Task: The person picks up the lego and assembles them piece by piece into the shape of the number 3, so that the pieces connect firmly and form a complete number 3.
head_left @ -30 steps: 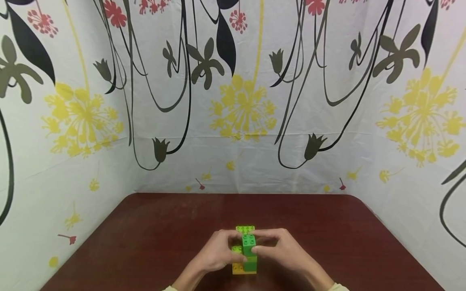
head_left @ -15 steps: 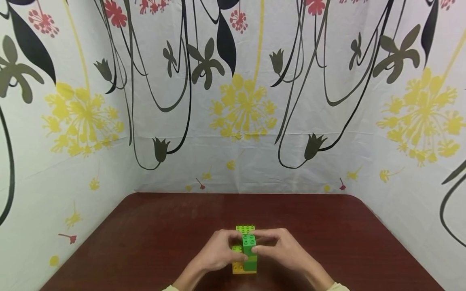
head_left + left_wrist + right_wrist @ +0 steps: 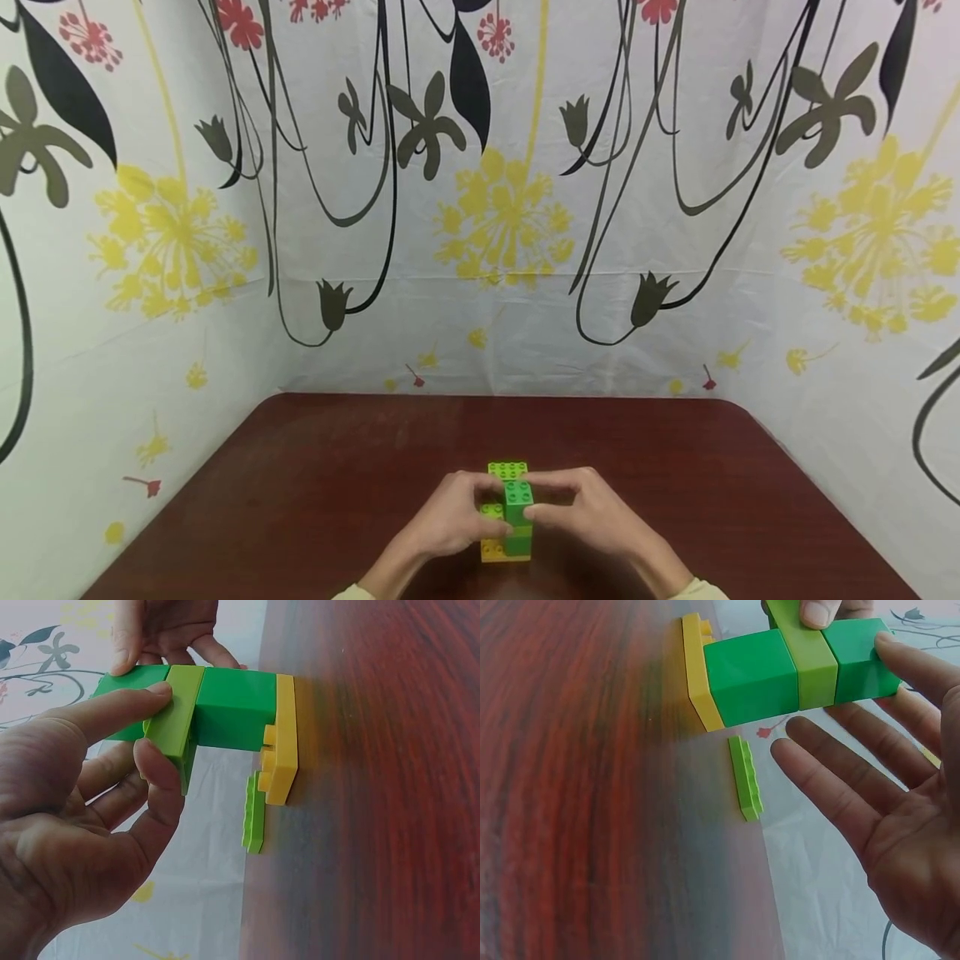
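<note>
A small stack of toy building blocks stands upright on the table. Its base is a yellow plate (image 3: 286, 742), and on that sits a green block (image 3: 751, 675). Across this lies a lime brick (image 3: 178, 712), overhanging to the left in the head view, topped by a second green block (image 3: 518, 503). My left hand (image 3: 453, 517) pinches the lime brick, its thumb on the near face. With thumb and fingers my right hand (image 3: 588, 512) holds the upper green block. The far fingertips are partly hidden behind the blocks.
A flat lime plate (image 3: 507, 470) with studs lies on the dark red-brown table (image 3: 337, 467) just beyond the stack. Printed floral cloth (image 3: 480, 350) hangs around the table's back and sides.
The head view has shifted very slightly. Both hands keep their hold on the stack, with hardly any visible movement.
</note>
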The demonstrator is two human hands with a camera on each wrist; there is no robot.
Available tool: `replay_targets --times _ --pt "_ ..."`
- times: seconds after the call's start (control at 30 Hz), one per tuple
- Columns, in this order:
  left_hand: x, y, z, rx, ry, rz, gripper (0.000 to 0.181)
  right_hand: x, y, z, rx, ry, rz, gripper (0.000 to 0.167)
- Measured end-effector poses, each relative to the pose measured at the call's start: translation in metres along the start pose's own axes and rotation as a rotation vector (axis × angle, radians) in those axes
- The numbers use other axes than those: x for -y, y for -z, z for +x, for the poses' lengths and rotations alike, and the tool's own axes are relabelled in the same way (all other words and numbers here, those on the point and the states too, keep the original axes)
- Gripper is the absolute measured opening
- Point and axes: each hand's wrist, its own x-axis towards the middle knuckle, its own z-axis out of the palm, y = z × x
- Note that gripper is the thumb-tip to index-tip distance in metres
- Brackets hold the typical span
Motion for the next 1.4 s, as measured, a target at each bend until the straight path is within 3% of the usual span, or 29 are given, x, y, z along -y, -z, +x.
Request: replay_targets --times 0.23,0.67,0.8,0.97,1.1,1.27,1.4 --pt "0.0 -0.001 0.002 -0.008 -0.01 0.013 0.027 -0.001 0.001 0.0 -0.019 0.049 -0.052 0.044" --pt "0.002 0.0 0.0 -0.018 0.046 0.03 0.038 0.0 -0.001 0.001 -0.013 0.042 -0.046 0.047" --pt "0.001 0.003 -0.001 0.039 0.05 -0.019 0.035 0.002 0.0 0.0 -0.013 0.025 -0.024 0.048" --pt "-0.001 0.017 -0.002 0.104 0.082 -0.098 0.038 0.001 -0.002 0.0 -0.027 0.014 0.007 0.048" --pt "0.003 0.027 -0.003 0.061 0.088 -0.114 0.032 -0.001 -0.003 0.0 -0.044 0.032 0.009 0.047" --pt "0.013 0.03 0.001 -0.034 0.071 -0.053 0.032 -0.001 -0.004 -0.001 -0.044 0.028 0.018 0.047" --pt "0.022 0.028 0.009 -0.058 0.067 0.008 0.033 -0.002 -0.002 -0.001 -0.036 -0.004 0.025 0.047"
